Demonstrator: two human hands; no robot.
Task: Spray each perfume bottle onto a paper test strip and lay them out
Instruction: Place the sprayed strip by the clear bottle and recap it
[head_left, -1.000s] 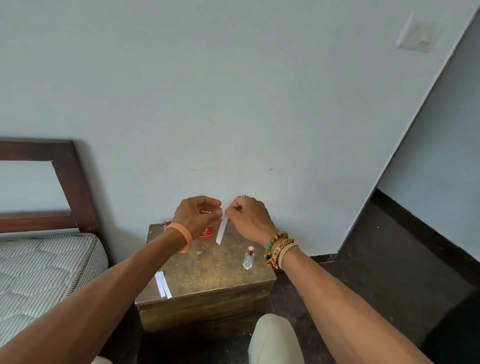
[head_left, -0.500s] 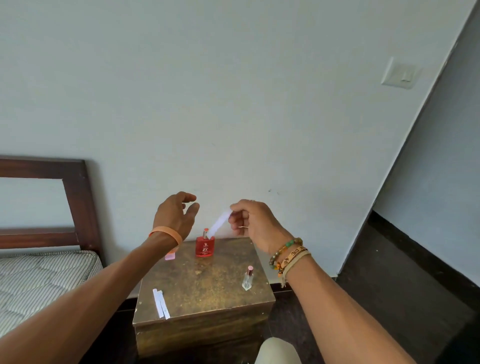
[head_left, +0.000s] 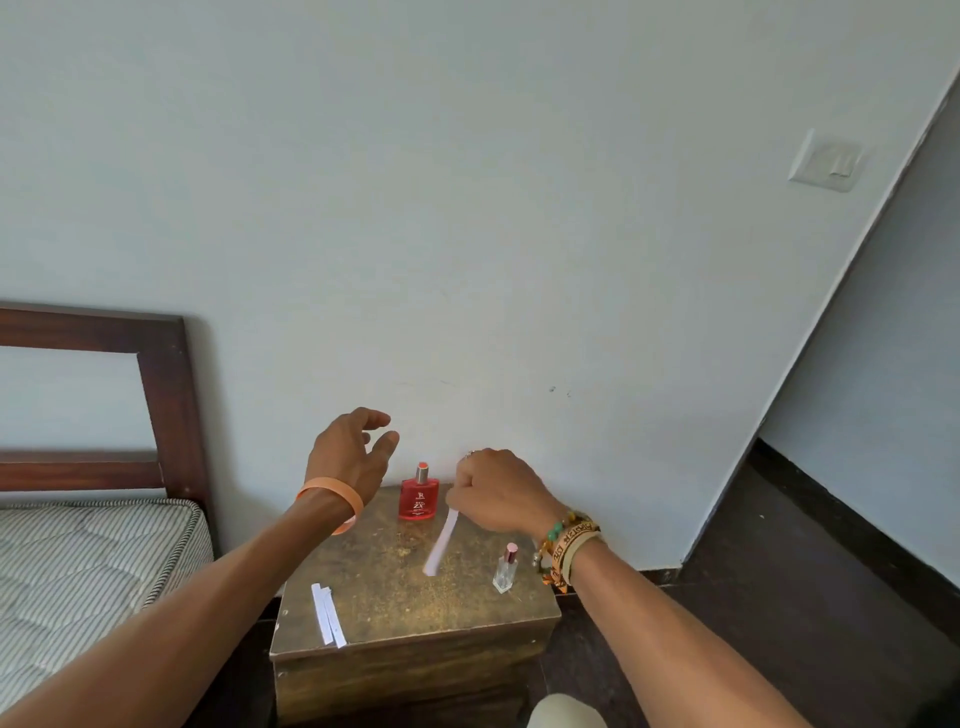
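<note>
Open tabletop (head_left: 384, 582) lies between the red bottle (head_left: 417, 493), clear bottle (head_left: 505, 569) and spare strips (head_left: 327, 614).

Left hand (head_left: 349, 457) spread loose, right hand (head_left: 498, 491) fisted.

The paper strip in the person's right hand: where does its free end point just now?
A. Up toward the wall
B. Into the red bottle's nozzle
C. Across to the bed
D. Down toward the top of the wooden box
D: the right hand pinches the paper strip at its top, and it hangs down toward the wooden box.
</note>
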